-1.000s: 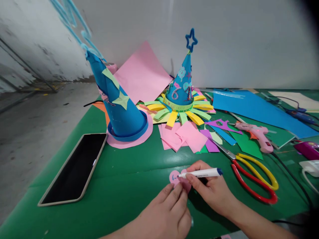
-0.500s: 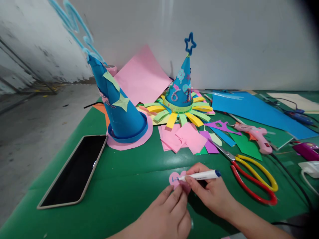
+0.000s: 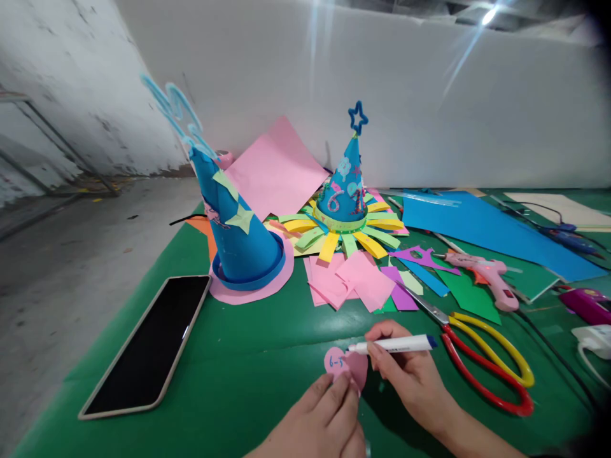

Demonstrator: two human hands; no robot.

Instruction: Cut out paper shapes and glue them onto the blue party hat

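A pink paper heart (image 3: 356, 364) lies near the front of the green table, with "6-5" in blue on its left lobe. The fingers of my left hand (image 3: 329, 407) are together and hold its lower edge down, covering part of it. My right hand (image 3: 410, 369) is closed around a white marker (image 3: 398, 344) with a dark blue end. The marker points left, its tip at the heart's upper edge by the writing; whether it touches the paper I cannot tell.
Pink paper squares (image 3: 365, 280) lie behind my hands. Scissors (image 3: 482, 356) with red and yellow handles and a pink glue gun (image 3: 482, 270) lie to the right. A phone (image 3: 147, 343) and a blue cone hat (image 3: 243, 248) are left; another decorated hat (image 3: 344, 197) stands behind.
The view has tilted up, so everything sits lower. The second figure on the heart now reads as a 5. My right hand has moved the marker slightly right and away from the writing.
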